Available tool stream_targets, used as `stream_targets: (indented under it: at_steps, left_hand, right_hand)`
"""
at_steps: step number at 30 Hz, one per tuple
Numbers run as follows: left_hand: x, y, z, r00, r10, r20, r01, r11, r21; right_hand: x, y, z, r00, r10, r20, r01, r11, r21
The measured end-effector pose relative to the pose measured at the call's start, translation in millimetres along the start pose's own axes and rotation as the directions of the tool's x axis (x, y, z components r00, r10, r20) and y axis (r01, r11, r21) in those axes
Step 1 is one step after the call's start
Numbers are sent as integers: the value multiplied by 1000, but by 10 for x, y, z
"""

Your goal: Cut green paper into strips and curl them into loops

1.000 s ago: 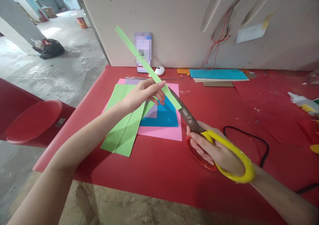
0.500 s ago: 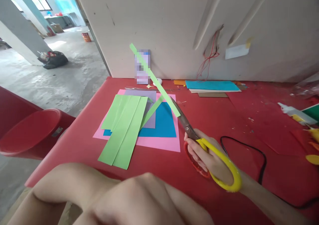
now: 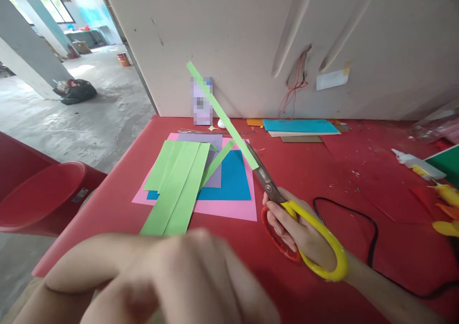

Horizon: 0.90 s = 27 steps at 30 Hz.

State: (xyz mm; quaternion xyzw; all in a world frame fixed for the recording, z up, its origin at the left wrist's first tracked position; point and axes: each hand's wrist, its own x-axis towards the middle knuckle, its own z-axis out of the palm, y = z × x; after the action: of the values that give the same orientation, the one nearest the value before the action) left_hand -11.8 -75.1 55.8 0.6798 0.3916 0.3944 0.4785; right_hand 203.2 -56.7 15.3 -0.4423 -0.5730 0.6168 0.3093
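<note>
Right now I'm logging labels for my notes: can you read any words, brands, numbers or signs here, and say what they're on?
No text can be read.
Upright box at the wall: its face is blurred out.
White slip taped to the wall: it looks blank.
Sticker on the red stool: too small to read.
Scissors in the right hand: no marking shows.
Glue bottle: no legible label.

Both arms bare, no sleeves in view. Left hand [image 3: 179, 281] huge & blurred, right up near the cam; no ring, watch or glove visible. Right hand [image 3: 304, 228] sharp: bare fingers, short plain nails, no jewellery. Right forearm bare to frame edge, no wristband. Blur hides the left hand's nail detail.
</note>
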Motion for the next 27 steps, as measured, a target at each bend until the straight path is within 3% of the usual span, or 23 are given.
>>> stream_targets:
  at_steps: [4, 8, 13, 19, 27]
  left_hand:
    - [435, 17, -173, 998, -7, -57, 11, 998, 61]
    - [606, 3, -251, 996, 2, -90, 6, 996, 90]
    - [604, 14, -163, 1000, -3, -12, 3, 999, 40]
    - [573, 61, -102, 999, -20, -44, 16, 996, -88]
    - [554, 28, -61, 996, -89, 25, 91, 988, -127]
  right_hand:
    - [-36, -53, 24, 1000, 7, 7, -7, 998, 61]
    - [-67, -66, 55, 999, -19, 28, 17, 997, 82]
    - [-112, -25, 120, 998, 21, 62, -24, 998, 55]
    - [-175, -25, 166, 993, 25, 118, -29, 999, 30]
    - [-247, -92, 264, 998, 31, 63, -34, 998, 47]
